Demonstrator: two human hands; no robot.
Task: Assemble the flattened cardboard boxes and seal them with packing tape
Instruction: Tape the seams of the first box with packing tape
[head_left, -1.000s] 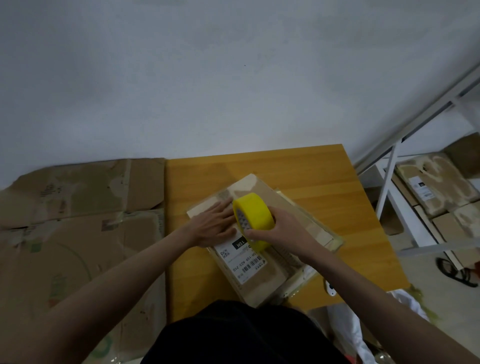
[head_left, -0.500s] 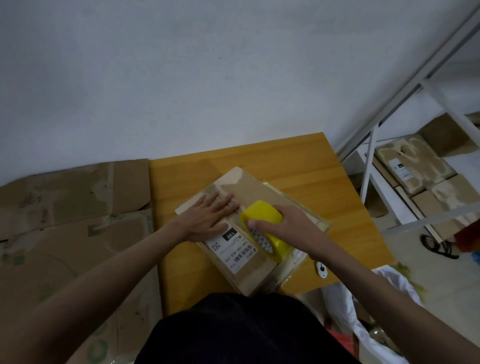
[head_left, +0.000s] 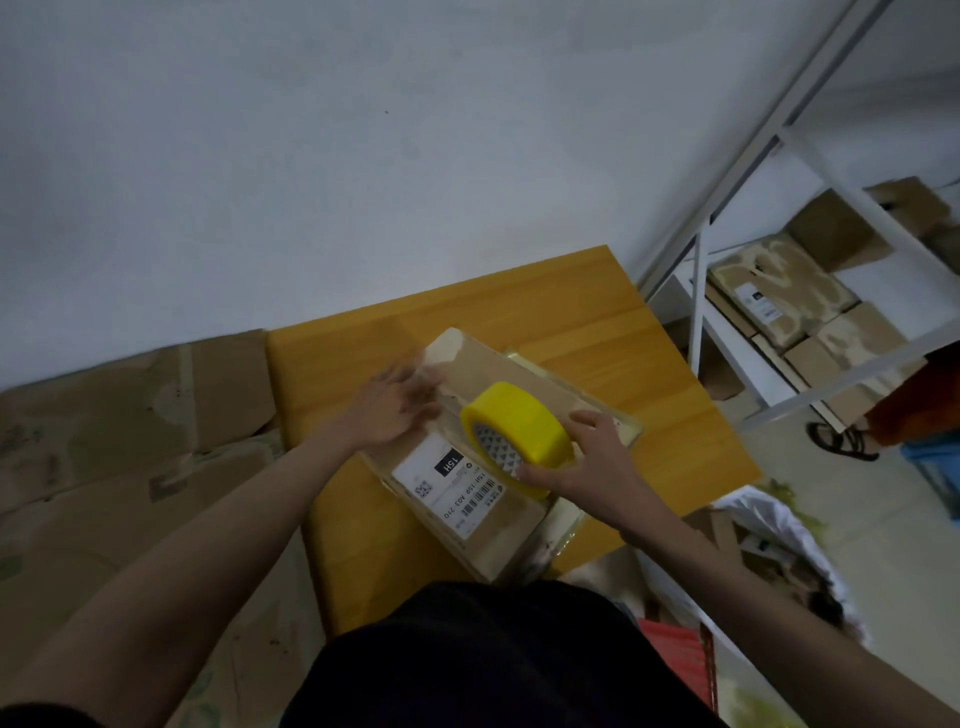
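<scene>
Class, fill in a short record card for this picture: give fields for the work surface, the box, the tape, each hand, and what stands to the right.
Surface: wooden table
Box: cardboard box lying flat on the table, white label on top
Tape: yellow tape roll on the box
Left hand: fingers flat on the box
Right hand: grip round the tape roll
Right side: white shelf rack holding boxes

Under your hands the cardboard box (head_left: 483, 525) is matt brown paperboard with a smooth white paper label (head_left: 447, 480) and a glossy clear strip of tape along its right edge, and it rests on a smooth, lightly sheened wooden table (head_left: 597, 322). The tape roll (head_left: 519, 434) looks like glossy yellow plastic. Left lie worn, blotchy flattened cardboard sheets (head_left: 130, 441); right stands a white-painted metal shelf (head_left: 737, 358).
</scene>
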